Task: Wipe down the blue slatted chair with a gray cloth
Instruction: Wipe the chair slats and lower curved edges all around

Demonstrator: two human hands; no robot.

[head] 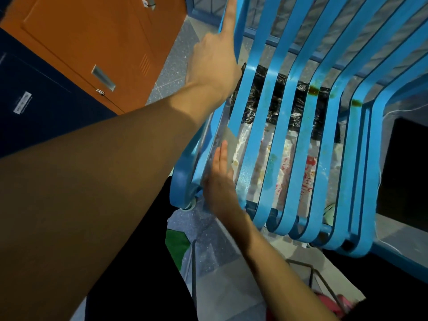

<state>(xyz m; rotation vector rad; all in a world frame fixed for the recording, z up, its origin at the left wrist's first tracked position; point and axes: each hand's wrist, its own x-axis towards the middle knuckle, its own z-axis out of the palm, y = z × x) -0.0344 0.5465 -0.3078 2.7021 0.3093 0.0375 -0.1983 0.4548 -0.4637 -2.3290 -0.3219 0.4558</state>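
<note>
The left forearm [76, 193] fills the near view, its left hand [214, 63] braced on the backrest edge of the blue slatted chair [298, 126], index finger stretched along the slat, the other fingers hidden behind it. Lower, the right hand [220, 179] lies flat, fingers pressed together, over a gray cloth [228, 140] on the leftmost seat slats; the cloth is blurred and mostly covered. Brown stains [314, 89] mark the middle slats.
</note>
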